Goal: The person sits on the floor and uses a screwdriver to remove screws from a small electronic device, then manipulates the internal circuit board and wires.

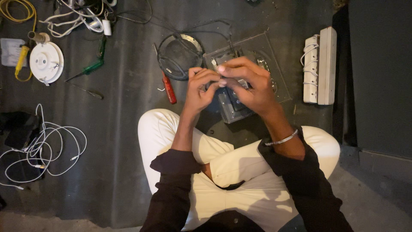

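Small grey part (219,80) pinched between left hand (201,88) and right hand (249,83), clear square plate (266,58) beneath, red screwdriver (168,88) just left.

Small part (223,81) hidden between fingers

Red-handled screwdriver (169,88) lying just left of fingers on dark mat (120,141). Green screwdriver (88,68) sitting farther left, near round white fitting (46,61). Yellow cable (19,13) curling far up-left. White cord (47,148) sprawling well down-left. White power strip (319,66) resting well right of fingers. Tangled white wires (79,17) bunching up-left.
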